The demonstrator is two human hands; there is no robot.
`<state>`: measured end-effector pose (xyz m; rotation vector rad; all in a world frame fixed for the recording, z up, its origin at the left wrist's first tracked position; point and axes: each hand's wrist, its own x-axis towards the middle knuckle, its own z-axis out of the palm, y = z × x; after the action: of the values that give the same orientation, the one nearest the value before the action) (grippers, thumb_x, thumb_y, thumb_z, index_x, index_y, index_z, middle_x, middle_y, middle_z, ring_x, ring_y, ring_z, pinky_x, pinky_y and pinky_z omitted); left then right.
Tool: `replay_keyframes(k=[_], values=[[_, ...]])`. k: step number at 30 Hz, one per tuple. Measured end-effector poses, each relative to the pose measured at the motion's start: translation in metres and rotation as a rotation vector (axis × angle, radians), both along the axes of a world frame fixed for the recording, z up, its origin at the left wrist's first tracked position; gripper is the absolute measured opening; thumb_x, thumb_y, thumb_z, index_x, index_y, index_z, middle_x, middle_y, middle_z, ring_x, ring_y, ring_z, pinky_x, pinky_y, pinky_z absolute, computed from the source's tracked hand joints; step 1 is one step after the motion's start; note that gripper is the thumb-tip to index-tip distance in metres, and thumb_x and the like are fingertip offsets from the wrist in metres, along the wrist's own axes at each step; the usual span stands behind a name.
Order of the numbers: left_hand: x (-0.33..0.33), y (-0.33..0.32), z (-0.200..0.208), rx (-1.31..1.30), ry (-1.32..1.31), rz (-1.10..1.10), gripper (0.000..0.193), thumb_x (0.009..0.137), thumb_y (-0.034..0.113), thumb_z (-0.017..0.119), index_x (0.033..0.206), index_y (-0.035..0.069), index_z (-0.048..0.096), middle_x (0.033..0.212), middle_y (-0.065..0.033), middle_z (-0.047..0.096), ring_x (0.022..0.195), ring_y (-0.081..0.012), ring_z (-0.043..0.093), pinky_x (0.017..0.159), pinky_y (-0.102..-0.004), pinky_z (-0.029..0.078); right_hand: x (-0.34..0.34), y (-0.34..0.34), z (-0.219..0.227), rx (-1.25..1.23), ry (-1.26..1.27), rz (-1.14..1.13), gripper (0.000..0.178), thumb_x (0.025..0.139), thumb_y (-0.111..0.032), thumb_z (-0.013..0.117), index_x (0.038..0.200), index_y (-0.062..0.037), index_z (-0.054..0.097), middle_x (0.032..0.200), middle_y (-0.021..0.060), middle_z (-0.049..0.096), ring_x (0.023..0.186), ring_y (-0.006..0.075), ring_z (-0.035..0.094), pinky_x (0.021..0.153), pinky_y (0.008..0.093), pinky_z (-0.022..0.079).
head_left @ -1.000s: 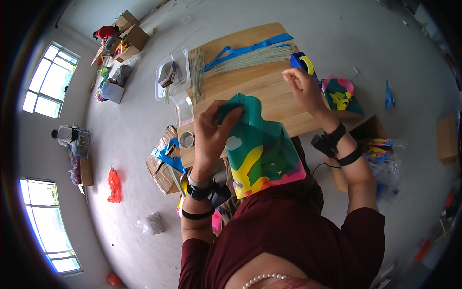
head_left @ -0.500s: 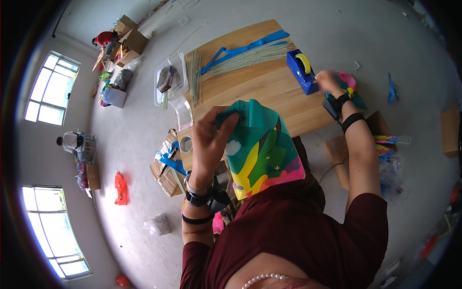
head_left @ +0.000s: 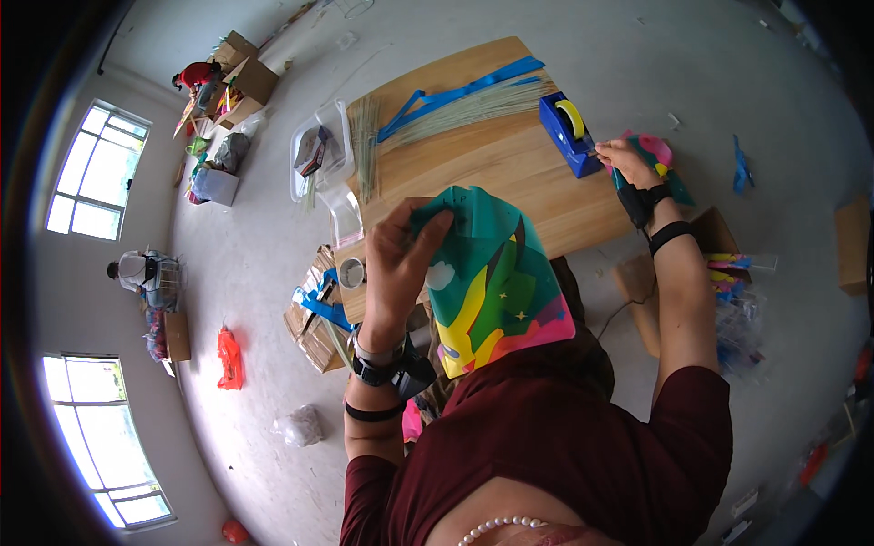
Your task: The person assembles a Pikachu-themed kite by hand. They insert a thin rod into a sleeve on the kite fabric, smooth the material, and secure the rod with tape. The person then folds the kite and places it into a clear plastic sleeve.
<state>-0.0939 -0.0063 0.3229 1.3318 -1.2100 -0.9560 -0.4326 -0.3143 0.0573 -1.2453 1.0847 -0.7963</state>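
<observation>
My left hand [head_left: 401,259] pinches the top edge of a colourful printed sheet [head_left: 496,291] between thumb and fingers. The sheet is teal, green, yellow and pink, and hangs in front of my body with its upper edge folded over. Over the table's right edge, my right hand [head_left: 633,171] is closed at the near end of a blue tape dispenser [head_left: 568,136]. Its fingertips seem to pinch the tape's end at the cutter, though the clear strip is hard to make out. A yellow-cored tape roll [head_left: 571,119] sits in the dispenser. Another printed piece [head_left: 678,187] lies partly behind that hand.
On the wooden table [head_left: 482,168] lie thin pale sticks [head_left: 455,114] and blue strips [head_left: 473,86]. A clear plastic bin [head_left: 341,136] adjoins its left side; a tape roll [head_left: 352,272] rests at the near left corner. Open cardboard boxes [head_left: 637,296] stand right. Two people work far left.
My right hand has drawn slightly back from the dispenser towards me and is no longer blurred. The left hand and the printed sheet have barely moved.
</observation>
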Motion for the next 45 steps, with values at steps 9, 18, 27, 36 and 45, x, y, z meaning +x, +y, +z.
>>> replay_keyframes(k=[9, 18, 27, 36, 45], values=[[-0.001, 0.0, -0.003, 0.01, -0.021, -0.016, 0.019, 0.098, 0.011, 0.068, 0.109, -0.004, 0.069, 0.089, -0.0016, 0.071, 0.083, -0.0049, 0.061, 0.073, -0.0217, 0.049, -0.006, 0.005, -0.072, -0.073, 0.061, -0.115, 0.018, 0.1, -0.02, 0.069, 0.105, -0.0041, 0.064, 0.092, -0.0023, 0.063, 0.086, 0.0076, 0.06, 0.082, 0.0243, 0.052], [0.005, 0.01, -0.001, -0.016, -0.028, 0.018, 0.019, 0.099, 0.012, 0.067, 0.111, -0.003, 0.069, 0.09, -0.0009, 0.07, 0.083, -0.0043, 0.06, 0.074, -0.0225, 0.05, 0.038, 0.012, -0.138, -0.06, -0.263, -0.442, 0.024, 0.099, -0.025, 0.068, 0.095, -0.0022, 0.068, 0.08, 0.0004, 0.066, 0.079, 0.0115, 0.064, 0.066, 0.032, 0.051], [0.036, 0.018, -0.022, -0.071, 0.16, 0.026, 0.023, 0.101, 0.016, 0.066, 0.112, -0.003, 0.069, 0.093, -0.0011, 0.071, 0.083, -0.0048, 0.063, 0.074, -0.0218, 0.051, 0.076, 0.058, -0.051, -0.005, -0.173, -0.347, 0.02, 0.101, -0.024, 0.066, 0.108, -0.0049, 0.066, 0.103, 0.0016, 0.067, 0.097, 0.0148, 0.065, 0.092, 0.033, 0.053], [0.04, 0.028, -0.031, -0.096, 0.345, 0.037, 0.023, 0.101, 0.016, 0.064, 0.112, -0.004, 0.069, 0.094, -0.0007, 0.071, 0.083, -0.0058, 0.063, 0.076, -0.0237, 0.052, 0.194, 0.248, 0.25, -0.424, -0.546, 0.211, 0.026, 0.109, -0.023, 0.05, 0.111, -0.0019, 0.065, 0.139, 0.0168, 0.061, 0.133, 0.0219, 0.052, 0.117, 0.0371, 0.034], [0.047, 0.033, -0.03, -0.124, 0.456, 0.028, 0.024, 0.099, 0.006, 0.058, 0.119, -0.006, 0.065, 0.102, -0.0029, 0.07, 0.092, -0.0072, 0.063, 0.084, -0.0235, 0.051, 0.22, 0.265, 0.25, -0.252, -0.548, 0.292, 0.039, 0.11, -0.031, 0.047, 0.116, 0.0013, 0.067, 0.137, 0.0175, 0.062, 0.13, 0.0217, 0.054, 0.114, 0.0348, 0.035]])
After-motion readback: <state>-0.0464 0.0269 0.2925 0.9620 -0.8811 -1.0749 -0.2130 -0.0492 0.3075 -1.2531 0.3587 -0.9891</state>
